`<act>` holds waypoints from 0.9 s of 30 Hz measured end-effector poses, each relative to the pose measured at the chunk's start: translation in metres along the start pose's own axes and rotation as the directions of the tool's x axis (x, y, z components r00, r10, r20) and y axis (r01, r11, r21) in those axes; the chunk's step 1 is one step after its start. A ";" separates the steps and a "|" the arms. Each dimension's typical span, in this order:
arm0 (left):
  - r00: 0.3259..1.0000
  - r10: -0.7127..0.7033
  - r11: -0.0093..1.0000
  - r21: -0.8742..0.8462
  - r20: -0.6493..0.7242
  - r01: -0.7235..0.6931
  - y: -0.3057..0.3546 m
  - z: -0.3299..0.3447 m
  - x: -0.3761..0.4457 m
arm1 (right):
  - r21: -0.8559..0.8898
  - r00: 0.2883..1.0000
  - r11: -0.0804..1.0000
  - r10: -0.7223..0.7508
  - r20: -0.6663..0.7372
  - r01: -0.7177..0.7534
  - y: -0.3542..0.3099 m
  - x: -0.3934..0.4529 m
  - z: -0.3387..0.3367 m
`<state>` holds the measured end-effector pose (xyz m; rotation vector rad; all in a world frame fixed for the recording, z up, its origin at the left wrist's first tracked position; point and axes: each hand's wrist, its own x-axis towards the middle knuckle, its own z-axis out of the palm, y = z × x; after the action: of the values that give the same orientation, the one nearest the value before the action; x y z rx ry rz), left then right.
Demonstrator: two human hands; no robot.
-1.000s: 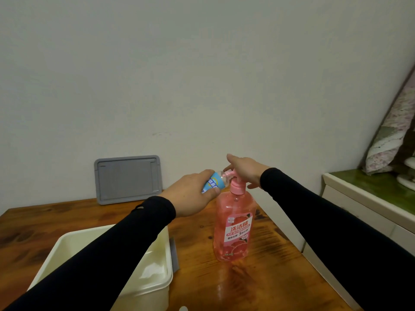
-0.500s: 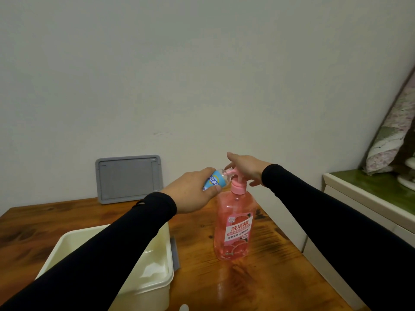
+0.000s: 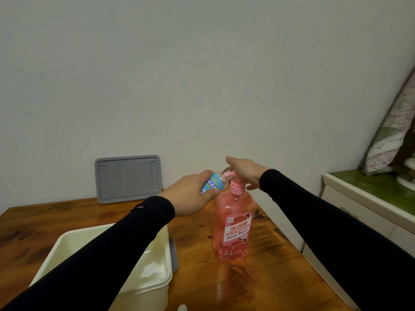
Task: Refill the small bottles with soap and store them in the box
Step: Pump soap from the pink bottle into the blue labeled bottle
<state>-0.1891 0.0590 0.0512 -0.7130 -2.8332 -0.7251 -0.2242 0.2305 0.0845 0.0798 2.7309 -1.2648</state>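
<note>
While the cream box (image 3: 143, 286) waits open at the left, the small bottle (image 3: 213, 183) is still gripped tilted in the left hand (image 3: 190, 196), its mouth held against the spout of the pink soap dispenser (image 3: 233, 225). Little has changed over the last second: the right hand (image 3: 244, 171), fingers straight, stays flat on the pump head. Filling is judged to be under way; nothing has yet been stored.

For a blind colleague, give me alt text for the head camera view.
A left hand holds a small blue-labelled clear bottle tilted to the spout of a tall pink pump soap bottle, the right hand resting on its pump. A cream plastic box sits on the wooden table.
</note>
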 end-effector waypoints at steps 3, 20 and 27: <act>1.000 0.013 1.000 0.013 -0.015 -0.013 0.005 -0.005 0.002 | -0.020 1.000 1.000 0.010 0.013 -0.010 -0.004 -0.001 -0.007; 1.000 0.010 1.000 -0.004 -0.004 -0.010 0.004 -0.004 0.000 | 0.040 1.000 0.999 -0.006 0.003 0.005 -0.005 -0.006 -0.003; 1.000 0.013 1.000 0.005 0.010 -0.013 -0.001 0.001 0.001 | 0.089 1.000 0.996 -0.009 -0.017 0.011 -0.002 -0.003 0.003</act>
<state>-0.1901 0.0592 0.0505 -0.7354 -2.8359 -0.7142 -0.2216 0.2265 0.0844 0.0863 2.6914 -1.3946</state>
